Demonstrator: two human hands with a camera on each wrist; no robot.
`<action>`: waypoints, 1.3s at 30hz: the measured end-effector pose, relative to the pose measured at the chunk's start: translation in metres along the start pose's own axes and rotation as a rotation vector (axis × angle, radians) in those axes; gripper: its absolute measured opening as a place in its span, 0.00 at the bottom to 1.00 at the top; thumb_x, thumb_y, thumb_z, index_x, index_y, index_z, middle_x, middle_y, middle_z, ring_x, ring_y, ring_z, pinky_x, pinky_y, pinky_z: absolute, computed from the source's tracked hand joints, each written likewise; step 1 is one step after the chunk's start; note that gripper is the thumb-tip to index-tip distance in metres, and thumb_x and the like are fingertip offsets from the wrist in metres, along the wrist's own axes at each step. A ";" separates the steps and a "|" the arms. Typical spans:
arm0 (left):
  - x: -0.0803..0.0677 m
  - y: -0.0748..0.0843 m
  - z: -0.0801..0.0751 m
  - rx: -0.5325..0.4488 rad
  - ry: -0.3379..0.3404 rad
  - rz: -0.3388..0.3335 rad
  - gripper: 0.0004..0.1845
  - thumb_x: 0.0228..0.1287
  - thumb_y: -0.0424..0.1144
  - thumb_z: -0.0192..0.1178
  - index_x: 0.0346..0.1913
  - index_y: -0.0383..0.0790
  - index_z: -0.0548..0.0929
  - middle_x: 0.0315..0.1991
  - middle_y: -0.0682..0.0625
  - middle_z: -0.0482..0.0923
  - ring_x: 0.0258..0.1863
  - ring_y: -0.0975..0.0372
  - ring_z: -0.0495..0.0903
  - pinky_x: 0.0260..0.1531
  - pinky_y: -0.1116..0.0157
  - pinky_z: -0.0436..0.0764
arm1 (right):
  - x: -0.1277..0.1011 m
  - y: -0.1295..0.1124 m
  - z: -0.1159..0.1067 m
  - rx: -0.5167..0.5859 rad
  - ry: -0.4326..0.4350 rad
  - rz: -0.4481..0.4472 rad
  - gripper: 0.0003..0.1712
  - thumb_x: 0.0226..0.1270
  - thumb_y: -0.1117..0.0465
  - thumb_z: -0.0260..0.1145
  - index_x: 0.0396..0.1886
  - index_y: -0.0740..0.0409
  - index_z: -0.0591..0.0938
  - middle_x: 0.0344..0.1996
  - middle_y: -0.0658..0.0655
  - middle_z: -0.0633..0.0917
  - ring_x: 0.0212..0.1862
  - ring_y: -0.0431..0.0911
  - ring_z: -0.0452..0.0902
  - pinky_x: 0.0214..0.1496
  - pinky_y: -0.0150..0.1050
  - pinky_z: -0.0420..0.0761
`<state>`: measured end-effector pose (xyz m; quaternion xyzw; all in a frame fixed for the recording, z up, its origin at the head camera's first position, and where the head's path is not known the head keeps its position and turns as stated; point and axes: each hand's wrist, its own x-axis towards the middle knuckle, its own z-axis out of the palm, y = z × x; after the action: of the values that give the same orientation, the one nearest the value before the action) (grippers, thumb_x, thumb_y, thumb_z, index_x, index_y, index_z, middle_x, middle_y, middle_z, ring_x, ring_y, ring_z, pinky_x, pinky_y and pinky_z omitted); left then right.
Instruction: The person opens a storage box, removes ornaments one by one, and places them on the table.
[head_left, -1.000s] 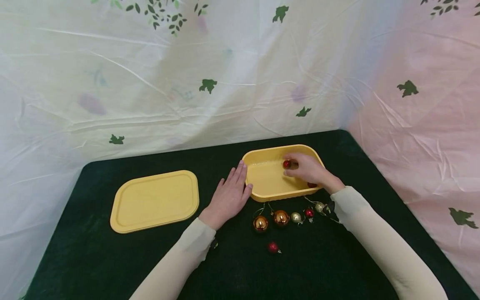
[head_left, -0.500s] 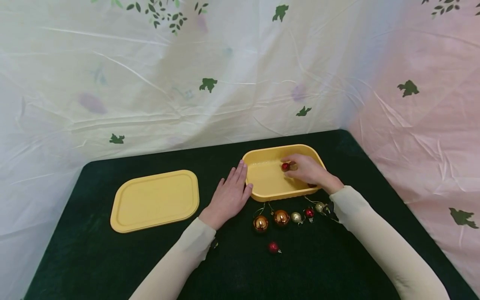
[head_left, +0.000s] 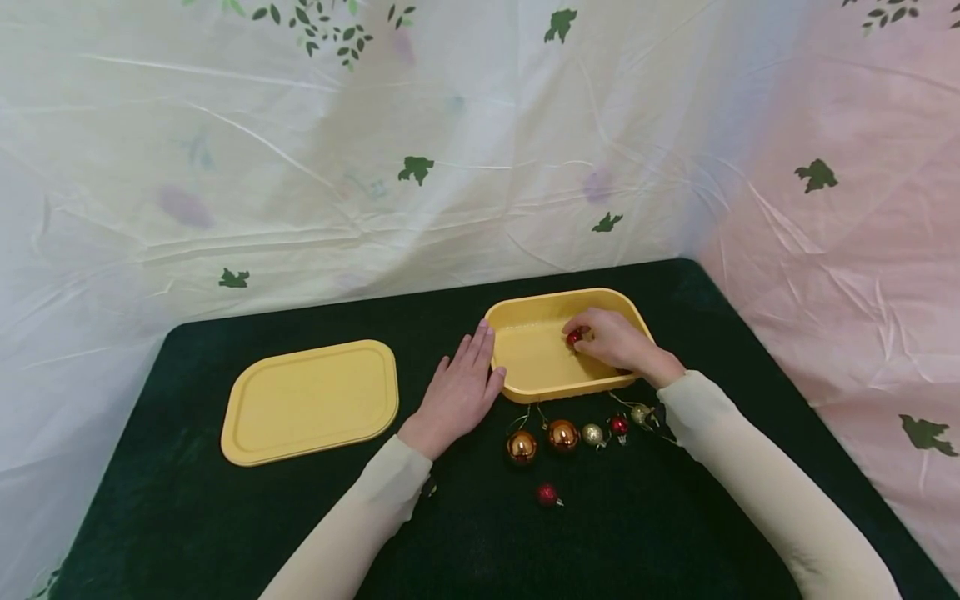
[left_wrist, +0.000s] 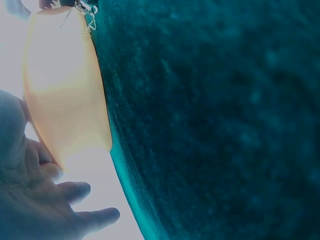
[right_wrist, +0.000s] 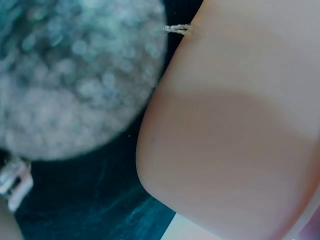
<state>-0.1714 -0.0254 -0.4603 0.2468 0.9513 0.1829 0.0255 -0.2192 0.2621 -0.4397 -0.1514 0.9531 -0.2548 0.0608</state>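
My right hand reaches over the right rim into the yellow plastic box and pinches a small red Christmas bauble low inside it. The fingertips partly cover the bauble. With fingers extended, my left hand rests against the box's left end. In the left wrist view that hand lies along the pale box wall. A glittery bauble fills much of the right wrist view beside the box wall; the right hand's fingers are out of that view.
In front of the box lie two copper baubles, small gold glitter baubles and a red bauble. Another red bauble lies nearer. A yellow lid lies to the left on the dark green cloth.
Inside the box, my right hand has shifted slightly left and lower with the red bauble, and its fingertips have drawn closer around it. The left hand stays put.
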 end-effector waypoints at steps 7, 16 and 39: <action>-0.001 0.000 0.000 -0.007 0.003 0.002 0.37 0.85 0.55 0.40 0.85 0.42 0.45 0.85 0.52 0.36 0.82 0.50 0.50 0.73 0.38 0.60 | -0.004 -0.003 -0.005 -0.003 0.019 -0.013 0.13 0.69 0.69 0.69 0.52 0.65 0.87 0.46 0.59 0.88 0.49 0.54 0.80 0.55 0.53 0.78; -0.002 0.001 0.000 0.004 -0.011 -0.003 0.37 0.85 0.56 0.38 0.85 0.42 0.44 0.85 0.52 0.35 0.82 0.51 0.49 0.73 0.39 0.59 | -0.020 -0.013 -0.018 0.037 0.104 -0.095 0.12 0.70 0.66 0.69 0.51 0.65 0.88 0.46 0.59 0.88 0.50 0.54 0.83 0.57 0.56 0.79; 0.000 0.000 -0.002 0.019 -0.007 0.001 0.37 0.85 0.58 0.36 0.85 0.43 0.43 0.85 0.51 0.36 0.82 0.51 0.49 0.73 0.39 0.60 | -0.081 -0.039 -0.030 0.120 0.201 -0.214 0.14 0.73 0.58 0.70 0.56 0.54 0.86 0.50 0.51 0.85 0.52 0.49 0.83 0.54 0.54 0.83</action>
<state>-0.1717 -0.0254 -0.4587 0.2480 0.9528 0.1732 0.0263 -0.1380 0.2704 -0.3908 -0.2220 0.9158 -0.3303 -0.0535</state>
